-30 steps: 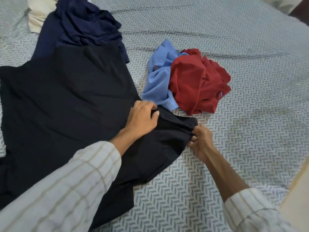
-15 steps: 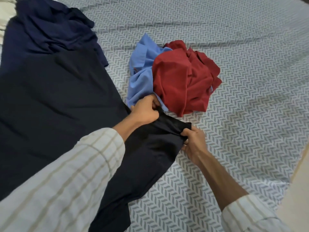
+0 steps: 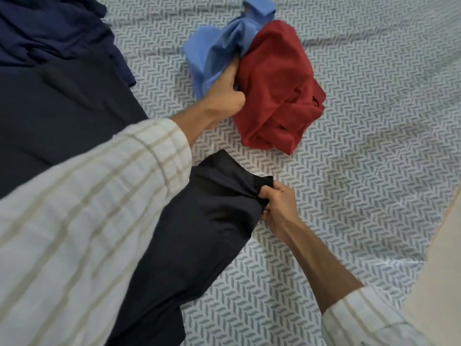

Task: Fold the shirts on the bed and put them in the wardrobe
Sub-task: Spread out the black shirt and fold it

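Black shirt (image 3: pixel 74 116): spread flat across the left of the bed (image 3: pixel 361 121), one sleeve reaching out toward the right.
Right hand (image 3: pixel 277 208): pinches the cuff end of that sleeve, fingers curled round a bunch of fabric, same grip as a second ago.
Left hand (image 3: pixel 225 94): has left the sleeve and now clutches the light blue shirt (image 3: pixel 214 51) where it meets the red shirt (image 3: pixel 277 88).
Change: the blue and red bundle sits farther from the sleeve; bare sheet now shows between them.
Reading: likely clearing room so the sleeve can be folded in; folding of this shirt has barely begun.
Navy shirt (image 3: pixel 50 28): crumpled at the upper left, overlapping the black one.
Wardrobe: not in view.
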### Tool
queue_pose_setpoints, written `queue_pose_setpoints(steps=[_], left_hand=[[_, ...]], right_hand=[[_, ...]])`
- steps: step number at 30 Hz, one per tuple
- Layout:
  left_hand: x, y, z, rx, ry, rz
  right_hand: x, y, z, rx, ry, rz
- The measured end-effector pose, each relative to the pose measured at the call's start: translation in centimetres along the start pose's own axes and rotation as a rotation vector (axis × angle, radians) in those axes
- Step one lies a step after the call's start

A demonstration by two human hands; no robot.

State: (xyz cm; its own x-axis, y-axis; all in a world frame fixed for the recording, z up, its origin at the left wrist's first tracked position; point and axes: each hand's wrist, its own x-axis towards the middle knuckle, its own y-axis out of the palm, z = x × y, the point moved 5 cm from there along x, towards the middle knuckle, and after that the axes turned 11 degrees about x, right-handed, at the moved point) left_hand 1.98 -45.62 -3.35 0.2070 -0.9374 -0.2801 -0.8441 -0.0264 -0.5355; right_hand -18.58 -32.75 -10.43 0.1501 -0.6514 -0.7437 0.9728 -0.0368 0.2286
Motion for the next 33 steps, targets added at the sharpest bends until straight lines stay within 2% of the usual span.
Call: queue_pose_setpoints(steps=[2,4,7,8,10,13,15,19,26,33], left_hand=[[0.6,-0.8,0.2,-0.018,0.017,0.012],[-0.3,-1.8,1.2,0.022,-0.051,-0.101],[-3.7,-2.2,3.9,0.292,-0.237,-0.28],[-4.9,-2.0,4.9,0.362,-0.289,-0.268],[-6.9,-1.3,6.2,0.47,-0.326,-0.137],[-8.3,-0.7,6.4,0.571,-0.26,0.134],[-8.6,-0.9,5.9,0.543,-0.195,0.19],[-7.9,-0.4,5.7,0.465,-0.134,0.05],[-6.1,1.6,7.0,0.583,-0.158,-0.094],[-8.8,1.7,6.4,0.67,-0.102,-0.089]], right_hand=[[0.1,0.0,0.0,-0.004,0.003,0.006],[0.0,-0.1,-0.1,-0.012,-0.002,0.003],[-0.1,0.1,0.0,-0.014,-0.013,0.016],[-0.2,0.1,0.0,-0.012,-0.015,0.017],[-0.1,0.1,-0.1,-0.011,-0.02,0.016],[0.0,-0.2,-0.4,0.019,-0.025,0.02],[0.0,-0.2,-0.6,0.083,-0.073,0.021],[0.3,-0.6,-0.4,0.184,-0.234,-0.029],[1.2,-1.5,-0.8,-0.015,-0.365,-0.122],[0.7,-1.0,-0.6,-0.02,-0.368,-0.115]])
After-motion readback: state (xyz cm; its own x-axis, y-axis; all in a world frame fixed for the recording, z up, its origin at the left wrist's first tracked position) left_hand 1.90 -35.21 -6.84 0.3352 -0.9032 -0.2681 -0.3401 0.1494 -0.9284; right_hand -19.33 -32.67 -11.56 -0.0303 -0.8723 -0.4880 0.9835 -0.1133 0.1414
